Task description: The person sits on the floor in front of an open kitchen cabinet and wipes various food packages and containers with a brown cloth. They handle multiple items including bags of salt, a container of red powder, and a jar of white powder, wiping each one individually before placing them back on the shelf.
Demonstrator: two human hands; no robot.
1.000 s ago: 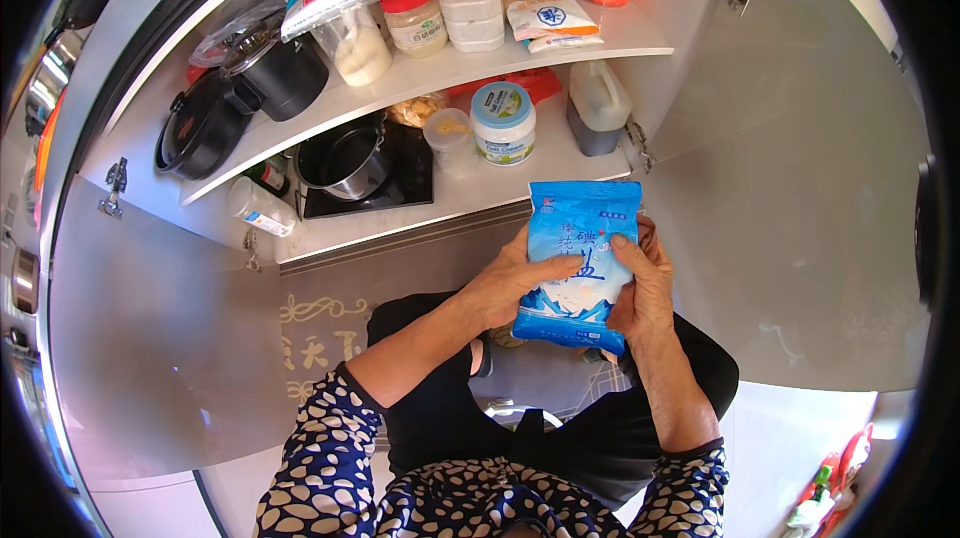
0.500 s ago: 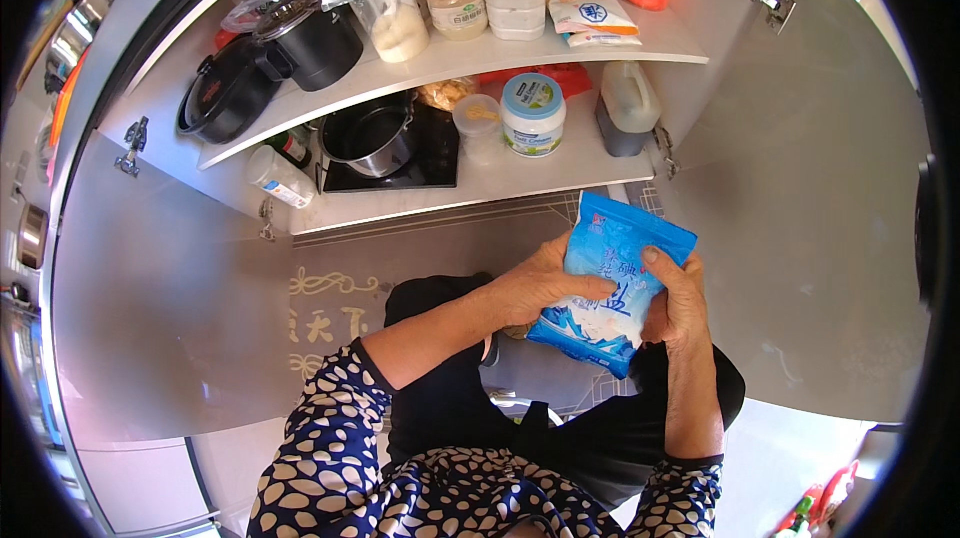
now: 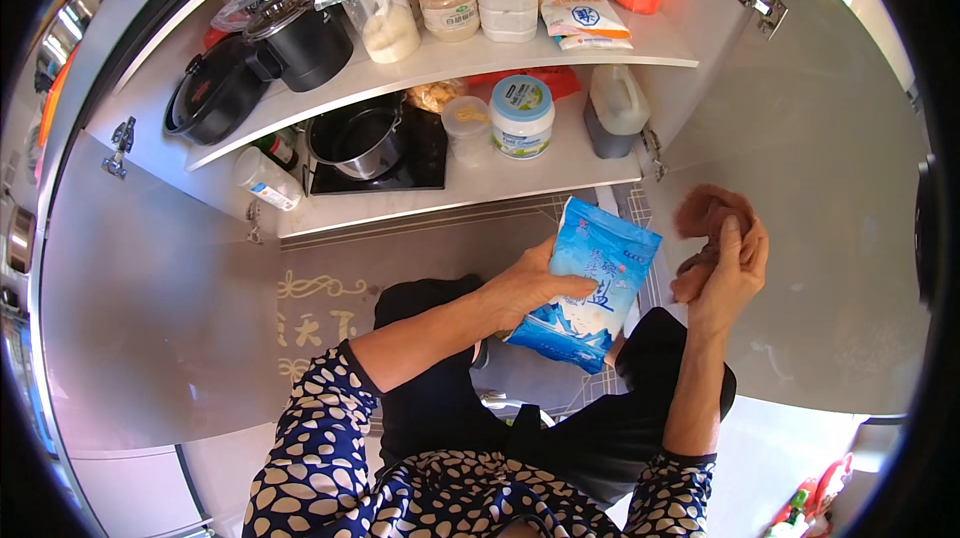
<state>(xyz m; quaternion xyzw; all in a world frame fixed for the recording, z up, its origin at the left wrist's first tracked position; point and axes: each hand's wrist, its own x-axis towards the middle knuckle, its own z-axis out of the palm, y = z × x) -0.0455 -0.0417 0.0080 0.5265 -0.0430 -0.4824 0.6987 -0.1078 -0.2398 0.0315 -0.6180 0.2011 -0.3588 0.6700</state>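
Observation:
A blue-and-white salt bag (image 3: pixel 585 288) hangs tilted over my knees, below the cabinet's lower shelf. My left hand (image 3: pixel 535 288) is closed on the bag's left side, thumb across its front and fingers behind it. My right hand (image 3: pixel 730 273) is raised apart from the bag, near the right cabinet door. It grips a crumpled reddish-brown cloth (image 3: pixel 712 223), slightly smeared by motion, with the thumb on top.
Two swung-out doors (image 3: pixel 810 238) flank the cabinet. Its upper shelf (image 3: pixel 450 68) carries black pots, jars and bags. On the lower shelf (image 3: pixel 400 200) stand a steel pot (image 3: pixel 365 148), a white tub with a blue lid (image 3: pixel 522 118) and a jug (image 3: pixel 615 113). A patterned mat (image 3: pixel 330 258) lies below.
My right hand has left the salt bag and moved up and right, with the cloth now showing in it. The left hand keeps the bag, which has shifted slightly left.

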